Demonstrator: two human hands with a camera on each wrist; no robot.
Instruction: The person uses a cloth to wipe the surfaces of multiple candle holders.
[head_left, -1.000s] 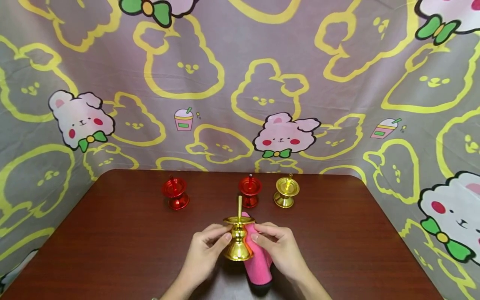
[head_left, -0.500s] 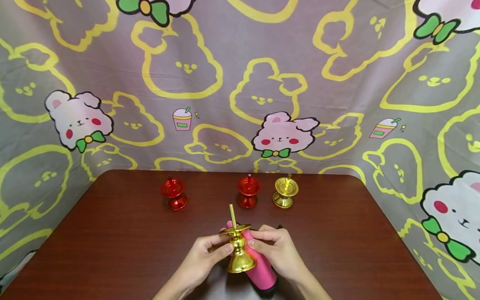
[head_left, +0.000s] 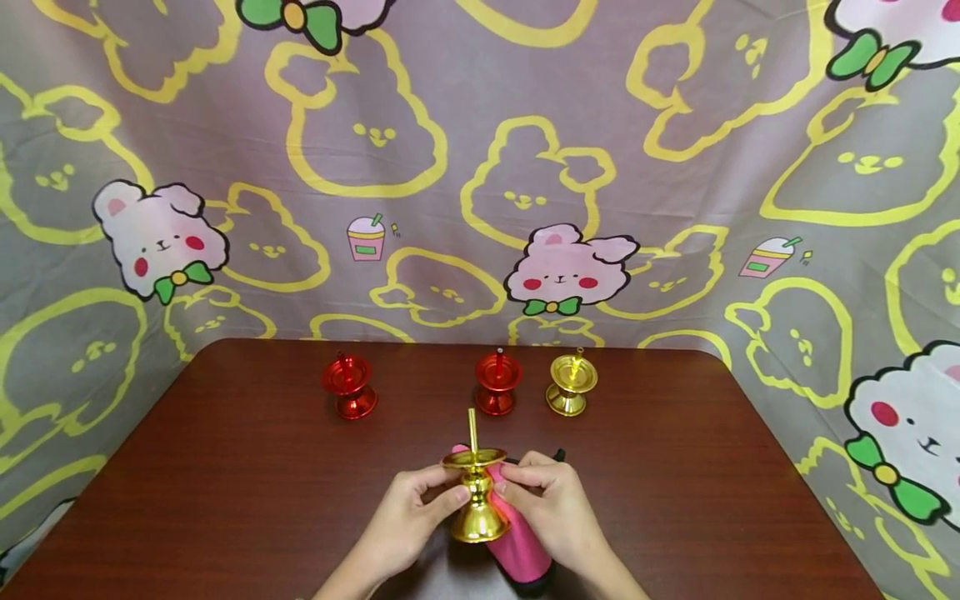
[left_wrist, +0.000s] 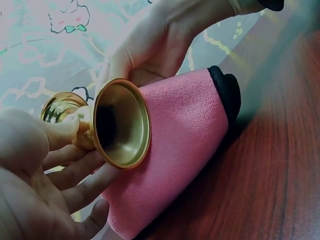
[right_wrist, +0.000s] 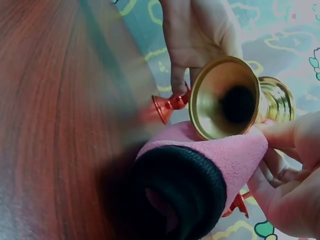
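A shiny gold candle holder [head_left: 480, 518], with a thin stem sticking up from its dish, is raised over the near part of the table. My left hand [head_left: 405, 512] pinches its waist between thumb and fingers. In the left wrist view, the hollow underside of its base [left_wrist: 131, 125] faces the camera. My right hand [head_left: 555, 504] pinches a pink cloth [head_left: 521, 554] with black edging against the right side of the holder. The black edge [right_wrist: 175, 187] hangs folded in the right wrist view. Part of the cloth is hidden behind the holder.
Along the back of the brown table [head_left: 247, 467] stand a red candle holder [head_left: 352, 387] on the left, another red candle holder [head_left: 497, 383] near the middle, and a gold candle holder [head_left: 572, 385] to its right. A patterned curtain [head_left: 450, 208] hangs behind.
Both hands have come lower and slightly nearer, with the gold candle holder and the cloth. The holder tipped leftward half a second ago and now stands nearly upright.
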